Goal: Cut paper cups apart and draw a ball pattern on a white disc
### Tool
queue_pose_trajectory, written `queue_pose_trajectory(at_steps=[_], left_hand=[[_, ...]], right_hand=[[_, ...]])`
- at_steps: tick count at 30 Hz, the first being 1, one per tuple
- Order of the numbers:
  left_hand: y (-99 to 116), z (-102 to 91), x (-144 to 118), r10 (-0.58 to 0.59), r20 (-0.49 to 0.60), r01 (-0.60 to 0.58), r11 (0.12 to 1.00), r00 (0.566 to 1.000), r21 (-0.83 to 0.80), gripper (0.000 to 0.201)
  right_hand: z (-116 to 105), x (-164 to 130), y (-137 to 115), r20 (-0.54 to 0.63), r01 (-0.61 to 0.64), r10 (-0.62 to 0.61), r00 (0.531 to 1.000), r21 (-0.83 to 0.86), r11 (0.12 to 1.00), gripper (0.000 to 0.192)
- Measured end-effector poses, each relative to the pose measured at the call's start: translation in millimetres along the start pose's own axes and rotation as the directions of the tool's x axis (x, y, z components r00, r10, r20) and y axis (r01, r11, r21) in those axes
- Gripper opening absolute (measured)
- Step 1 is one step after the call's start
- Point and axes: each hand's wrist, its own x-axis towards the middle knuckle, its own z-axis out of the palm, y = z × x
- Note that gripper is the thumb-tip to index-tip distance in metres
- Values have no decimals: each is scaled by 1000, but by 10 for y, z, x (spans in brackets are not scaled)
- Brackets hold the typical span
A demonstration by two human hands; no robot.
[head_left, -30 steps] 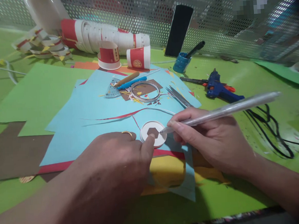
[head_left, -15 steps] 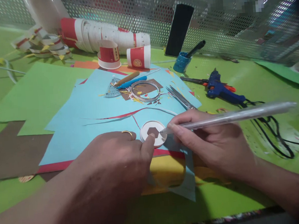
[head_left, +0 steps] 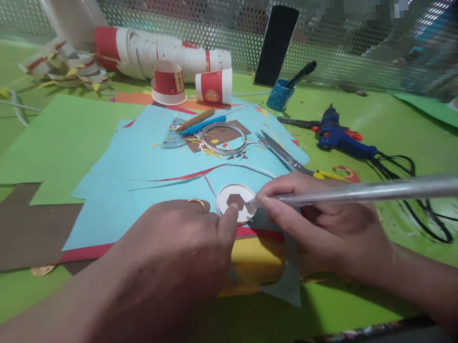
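The left hand [head_left: 181, 243] is pressing a brown hexagon [head_left: 234, 199], its grip unclear; the right hand [head_left: 330, 227] is pinching a silvery pen [head_left: 371, 190], ideally keeping its tip light.

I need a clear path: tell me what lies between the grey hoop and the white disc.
In the head view, from hoop to disc: small dark scraps, a red-and-pale strip and a red sliver, over blue paper.

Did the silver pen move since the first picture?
Yes, the pen swung its back end down and right in view, away from the blue glue gun.
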Motion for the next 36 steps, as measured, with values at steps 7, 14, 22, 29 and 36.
queue_pose_trajectory(at_steps=[7,14,22,29,36], left_hand=[[27,-38,-1,-53,39,55,998,998,-38,29],[9,43,-17,-14,-34,14,1000,999,6,36],[-9,73,-12,-15,-49,16,1000,999,12,31],[-22,35,-16,6,-22,-6,1000,1000,2,35],[18,7,-13,-21,44,20,1000,999,16,39]], right_hand=[[-7,-35,-11,28,6,-7,1000,24,1000,12],[-1,-55,-18,39,-23,21,999,35,999,9],[0,-19,-25,-18,-41,42,999,7,999,13],[2,-7,-24,-9,-41,41,999,10,999,15],[3,-71,-31,31,-27,26,999,21,999,11]])
